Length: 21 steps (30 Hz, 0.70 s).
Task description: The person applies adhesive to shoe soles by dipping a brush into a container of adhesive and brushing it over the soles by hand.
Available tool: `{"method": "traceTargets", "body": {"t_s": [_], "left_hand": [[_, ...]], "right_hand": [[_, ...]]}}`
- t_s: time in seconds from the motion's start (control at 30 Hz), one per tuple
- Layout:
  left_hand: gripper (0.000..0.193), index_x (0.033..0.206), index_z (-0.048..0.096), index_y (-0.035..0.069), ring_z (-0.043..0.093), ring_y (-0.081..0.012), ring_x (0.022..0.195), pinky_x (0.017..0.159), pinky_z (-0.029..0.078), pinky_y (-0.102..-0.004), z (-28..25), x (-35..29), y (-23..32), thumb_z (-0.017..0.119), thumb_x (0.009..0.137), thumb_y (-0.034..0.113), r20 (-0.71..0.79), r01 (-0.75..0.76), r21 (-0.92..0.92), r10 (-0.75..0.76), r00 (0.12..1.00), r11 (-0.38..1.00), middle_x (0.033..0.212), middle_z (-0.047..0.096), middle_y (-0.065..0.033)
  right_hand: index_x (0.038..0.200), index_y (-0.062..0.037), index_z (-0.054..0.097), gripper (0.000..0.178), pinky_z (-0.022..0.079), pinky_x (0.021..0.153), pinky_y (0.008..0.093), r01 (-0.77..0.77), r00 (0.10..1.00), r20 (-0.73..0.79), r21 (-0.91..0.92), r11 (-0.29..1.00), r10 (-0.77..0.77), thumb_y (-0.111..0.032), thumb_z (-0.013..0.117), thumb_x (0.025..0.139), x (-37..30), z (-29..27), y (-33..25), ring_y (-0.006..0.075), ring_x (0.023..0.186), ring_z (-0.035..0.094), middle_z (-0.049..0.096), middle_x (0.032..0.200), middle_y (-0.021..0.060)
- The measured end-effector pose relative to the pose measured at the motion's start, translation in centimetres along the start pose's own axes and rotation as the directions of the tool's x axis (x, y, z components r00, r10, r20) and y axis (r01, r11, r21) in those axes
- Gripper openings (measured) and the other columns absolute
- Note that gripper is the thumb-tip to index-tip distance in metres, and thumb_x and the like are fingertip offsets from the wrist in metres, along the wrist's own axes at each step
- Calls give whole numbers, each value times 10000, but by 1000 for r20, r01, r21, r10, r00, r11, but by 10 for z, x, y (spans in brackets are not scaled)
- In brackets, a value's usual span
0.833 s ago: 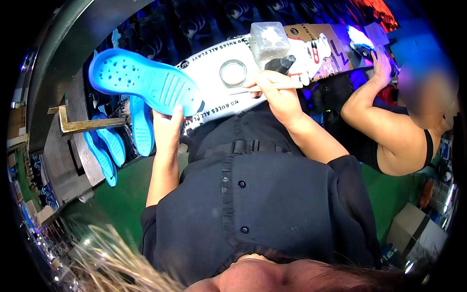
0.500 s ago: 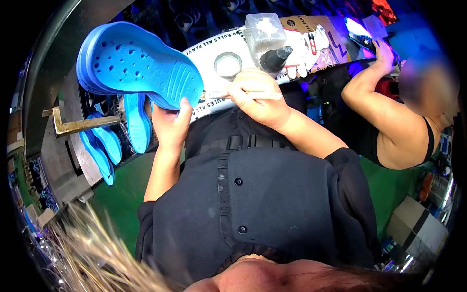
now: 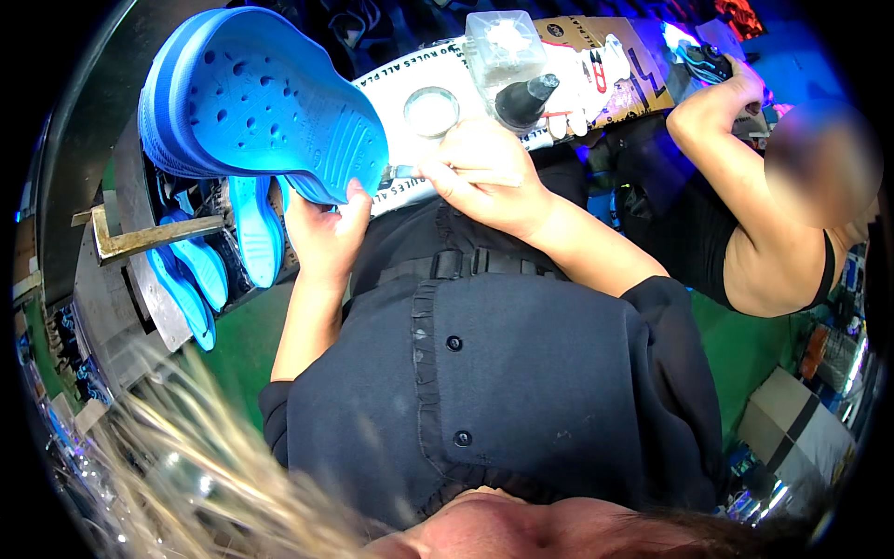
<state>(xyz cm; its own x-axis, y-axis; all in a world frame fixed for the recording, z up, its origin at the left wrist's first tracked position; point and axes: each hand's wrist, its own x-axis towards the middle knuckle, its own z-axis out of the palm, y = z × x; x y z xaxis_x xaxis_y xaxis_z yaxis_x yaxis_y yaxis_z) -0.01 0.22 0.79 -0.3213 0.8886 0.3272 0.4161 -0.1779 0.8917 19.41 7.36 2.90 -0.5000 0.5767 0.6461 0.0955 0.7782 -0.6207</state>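
My left hand (image 3: 321, 233) grips a large blue foam shoe sole (image 3: 265, 116) by its narrow end, fingers underneath and thumb at the edge. The sole has a raised rim, scattered dark holes and a ribbed patch. Between the fingers of my right hand (image 3: 494, 182) is a slim brush (image 3: 401, 172) with a pale handle and metal collar. Its tip is at or very near the sole's narrow end; I cannot tell if they touch. Beyond my right hand, a small round dish (image 3: 431, 112) with whitish contents sits on the white printed work surface (image 3: 386, 79).
A clear plastic box (image 3: 506, 47), a black cone-tipped bottle (image 3: 527, 101) and white gloves (image 3: 582, 79) stand or lie behind the dish. More blue soles (image 3: 254, 233) hang at left beside a metal bracket (image 3: 154, 235). At right, a co-worker's arm (image 3: 722, 130) reaches toward a dark shoe (image 3: 705, 65).
The blue sole has risen and tilted, its rim showing more. My right hand has shifted slightly left, bringing the brush's metal collar into view by the sole. The co-worker's hand has moved up.
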Motion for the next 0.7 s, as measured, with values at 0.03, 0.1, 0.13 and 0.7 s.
{"method": "traceTargets", "body": {"t_s": [0.03, 0.1, 0.13, 0.7], "left_hand": [[303, 973, 497, -36, 591, -164, 751, 708, 465, -274, 1, 0, 0, 611, 699, 23, -11, 1, -22, -2, 1000, 1000, 852, 608, -109], [314, 981, 491, -36, 592, -165, 747, 704, 467, -273, 1, 0, -1, 611, 697, 23, -22, 5, -40, -6, 1000, 999, 854, 607, -110], [325, 988, 486, -36, 592, -165, 748, 706, 467, -273, 0, 0, -2, 611, 694, 24, -14, -7, -48, 7, 1000, 999, 855, 606, -111], [251, 910, 523, -28, 579, -139, 700, 669, 457, -256, 6, 0, -6, 609, 675, -12, -30, -95, -50, 94, 995, 994, 792, 604, -84]], "right_hand": [[689, -34, 625, 81, 403, 540, 308, -9, 1000, 6, -17, 1000, 9, -98, 604, 734, 0, 0, 1, 209, 589, 574, 619, 683, 62], [685, -38, 625, 78, 403, 540, 308, 29, 998, -47, -37, 999, -31, -100, 609, 730, -3, 0, 9, 210, 587, 574, 617, 676, 62], [682, -42, 625, 75, 403, 540, 308, 68, 992, -99, -61, 996, -73, -102, 613, 726, -5, 0, 12, 210, 586, 573, 615, 668, 61], [658, -72, 634, 55, 407, 572, 300, 20, 1000, -23, -45, 999, -21, -114, 643, 692, -5, 6, 2, 186, 586, 565, 598, 615, 34]]}}
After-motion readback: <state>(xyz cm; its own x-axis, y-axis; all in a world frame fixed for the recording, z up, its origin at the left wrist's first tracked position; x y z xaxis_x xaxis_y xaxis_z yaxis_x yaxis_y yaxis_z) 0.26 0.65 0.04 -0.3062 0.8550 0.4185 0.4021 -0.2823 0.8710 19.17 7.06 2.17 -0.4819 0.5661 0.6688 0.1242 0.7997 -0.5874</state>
